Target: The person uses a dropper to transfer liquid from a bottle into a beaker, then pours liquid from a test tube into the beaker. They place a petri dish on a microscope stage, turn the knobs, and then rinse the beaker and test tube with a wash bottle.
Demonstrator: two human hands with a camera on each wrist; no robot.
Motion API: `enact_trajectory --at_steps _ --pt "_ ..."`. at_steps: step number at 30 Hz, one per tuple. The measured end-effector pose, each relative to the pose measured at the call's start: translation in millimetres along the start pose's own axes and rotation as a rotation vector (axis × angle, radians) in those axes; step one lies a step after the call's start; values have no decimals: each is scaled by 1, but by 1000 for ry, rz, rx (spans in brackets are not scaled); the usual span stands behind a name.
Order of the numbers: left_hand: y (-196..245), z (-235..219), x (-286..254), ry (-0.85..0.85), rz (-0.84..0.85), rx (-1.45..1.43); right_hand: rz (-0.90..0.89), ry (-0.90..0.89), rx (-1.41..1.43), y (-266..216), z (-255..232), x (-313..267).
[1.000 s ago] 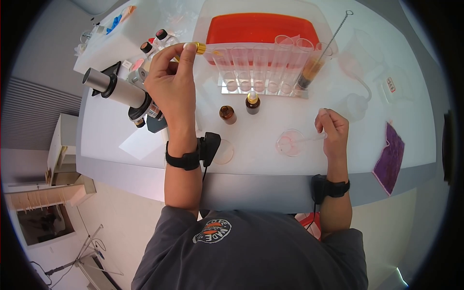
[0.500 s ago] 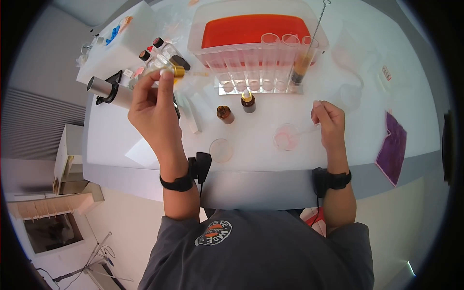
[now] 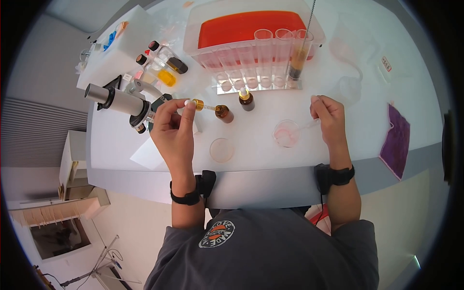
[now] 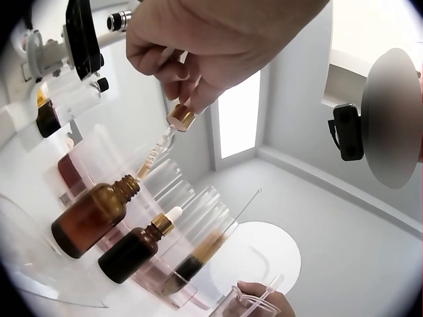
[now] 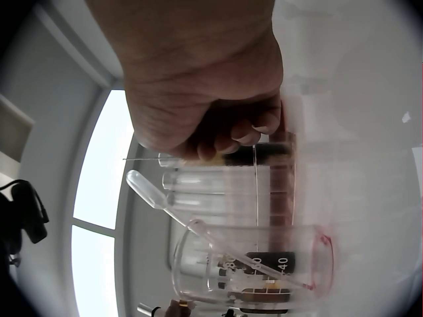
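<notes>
My left hand pinches a glass dropper by its white bulb and gold cap. The dropper's tip is right at the mouth of an uncapped amber bottle. Next to it stands a second dark bottle topped by its own gold-capped dropper. On the right, my right hand hangs over the table with loosely curled fingers and nothing in them. Beside and below it is a clear beaker with pink residue. A plastic transfer pipette leans in the beaker, its bulb apart from the fingers.
Behind the bottles stands a rack of test tubes; one tube has dark and tan layers and a wire brush. Further back is a tub of red liquid. A microscope is left, a round glass dish front, a purple cloth right.
My left hand has brought the dropper away from the rack's left side, down and toward me, to the open amber bottle's mouth. My right hand stays near the beaker.
</notes>
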State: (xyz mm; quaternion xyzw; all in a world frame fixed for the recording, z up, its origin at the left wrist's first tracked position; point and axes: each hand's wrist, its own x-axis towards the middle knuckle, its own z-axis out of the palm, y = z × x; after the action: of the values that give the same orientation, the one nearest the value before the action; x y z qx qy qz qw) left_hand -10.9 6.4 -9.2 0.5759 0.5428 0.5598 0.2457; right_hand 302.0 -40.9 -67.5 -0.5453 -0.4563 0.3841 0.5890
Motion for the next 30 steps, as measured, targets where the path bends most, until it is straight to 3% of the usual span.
enact_trajectory --at_steps 7,11,17,25,30 --pt "4 11 -7 -107 108 176 -3 -2 2 3 -1 0" --pt "3 13 -7 -196 78 294 -7 -4 4 2 0 0" --pt "14 18 -2 -181 289 447 -17 -11 -8 -3 0 0" --pt "28 46 11 -353 386 517 -39 -9 22 4 -3 2" --pt "28 62 11 -408 363 577 -13 11 -4 -3 -3 1"
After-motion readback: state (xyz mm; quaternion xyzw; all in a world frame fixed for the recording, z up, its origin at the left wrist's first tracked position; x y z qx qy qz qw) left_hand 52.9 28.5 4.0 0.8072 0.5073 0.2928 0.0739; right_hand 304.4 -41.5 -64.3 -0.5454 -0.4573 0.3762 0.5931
